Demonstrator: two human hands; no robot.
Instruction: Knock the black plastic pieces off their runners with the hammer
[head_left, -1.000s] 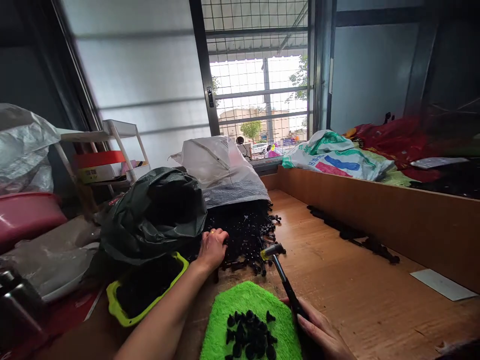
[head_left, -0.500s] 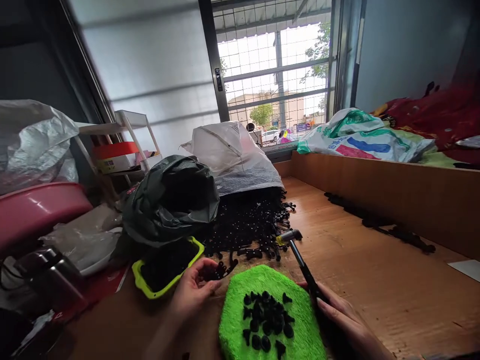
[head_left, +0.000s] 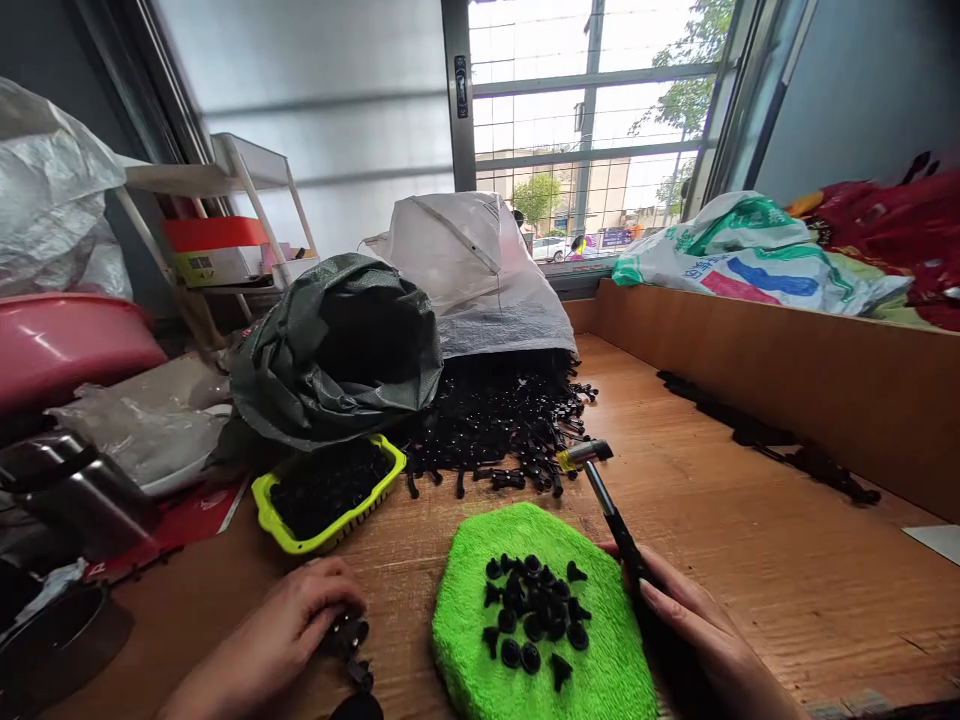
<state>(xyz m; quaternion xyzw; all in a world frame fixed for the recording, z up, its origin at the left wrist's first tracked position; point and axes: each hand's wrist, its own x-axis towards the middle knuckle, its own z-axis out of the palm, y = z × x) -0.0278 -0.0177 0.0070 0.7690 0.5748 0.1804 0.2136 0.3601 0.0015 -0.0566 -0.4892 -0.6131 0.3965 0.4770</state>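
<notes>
Lime-yellow plastic forms the basket [head_left: 301, 546] just beyond the left hand [head_left: 311, 605]; it is filled with small black parts [head_left: 330, 490]. Behind it, a dark green bag [head_left: 277, 370] gapes, its inside too dark to read; beside that, a white sack [head_left: 480, 270] lies over a spilling black heap [head_left: 502, 425]. The left hand's fingers curl closed on a black cluster [head_left: 352, 650]. The right hand [head_left: 682, 615] wraps around a hammer [head_left: 607, 500], its head pointing away. Between both hands, a green pad [head_left: 472, 560] carries loose black pieces [head_left: 532, 605]. Bare tabletop [head_left: 750, 560] separates left hand from pad and stretches rightward from the right hand to an upright wooden board [head_left: 787, 345].
</notes>
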